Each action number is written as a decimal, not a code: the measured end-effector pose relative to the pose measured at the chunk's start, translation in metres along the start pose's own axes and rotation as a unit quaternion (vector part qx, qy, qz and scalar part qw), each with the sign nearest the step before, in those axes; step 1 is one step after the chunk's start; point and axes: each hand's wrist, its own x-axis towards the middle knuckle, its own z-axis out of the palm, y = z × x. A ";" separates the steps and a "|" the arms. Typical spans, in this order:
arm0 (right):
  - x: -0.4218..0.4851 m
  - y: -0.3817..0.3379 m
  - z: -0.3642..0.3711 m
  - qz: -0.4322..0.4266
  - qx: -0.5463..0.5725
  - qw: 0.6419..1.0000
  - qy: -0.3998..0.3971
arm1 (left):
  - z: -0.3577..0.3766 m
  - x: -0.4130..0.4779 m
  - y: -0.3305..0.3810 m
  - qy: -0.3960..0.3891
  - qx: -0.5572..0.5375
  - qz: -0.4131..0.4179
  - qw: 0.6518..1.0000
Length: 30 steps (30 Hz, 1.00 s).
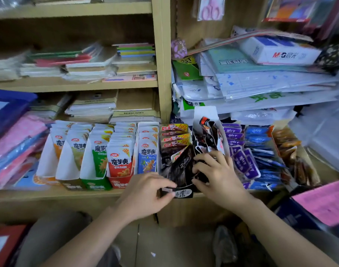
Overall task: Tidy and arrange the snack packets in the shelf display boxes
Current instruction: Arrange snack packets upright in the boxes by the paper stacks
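Snack packets [119, 160]: filed upright in a row of display boxes [95, 185] along the front of the lower shelf [49, 195], directly before you.

Shelf: pale wood. Stacked notebooks [87, 62] lie on the boards above. To the right is a heap of plastic-wrapped paper goods [261, 83], topped by a white carton [280, 53].

Display boxes, left to right: the orange, olive, green, red and light-blue lots stand neat. Then comes the black display box [181, 193]. The purple packets [241, 160], dark-blue packets [261, 143] and brown packets [292, 151] beyond it lie loose and tumbled.

Black display box: centre of the row, at the shelf edge. Its black packets [181, 166] lean askew, and more are crumpled behind them.

Your right hand [216, 174]: grip half closed, fingers curled into the black packets with the thumb below, holding a bunch of them.

Your left hand [145, 193]: grip narrow, thumb and fingers pinching the front wall of the black display box.
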 end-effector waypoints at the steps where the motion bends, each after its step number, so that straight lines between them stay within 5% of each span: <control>1: -0.001 0.000 -0.001 0.003 0.005 1.000 0.002 | -0.002 0.006 0.002 0.039 -0.010 -0.008 0.999; 3: 0.003 -0.003 -0.003 0.006 0.007 1.000 0.003 | -0.007 0.025 0.008 0.104 -0.008 -0.036 0.994; 7: 0.017 -0.006 -0.009 0.033 0.016 0.999 0.006 | -0.004 0.065 0.006 0.064 0.026 -0.084 0.994; 13: 0.063 0.000 -0.022 0.076 0.092 0.993 -0.025 | -0.009 0.098 -0.045 0.163 0.067 -0.105 0.979; 20: 0.071 -0.008 -0.002 0.054 -0.027 0.998 -0.005 | -0.004 0.109 -0.065 0.201 0.031 -0.089 0.975; 25: 0.073 -0.005 -0.004 0.065 -0.022 0.996 -0.050 | 0.003 0.103 -0.062 0.171 0.032 -0.039 0.984; 30: 0.069 -0.001 -0.011 0.087 0.070 0.994 -0.016 | 0.004 0.093 -0.055 0.123 0.054 -0.025 0.991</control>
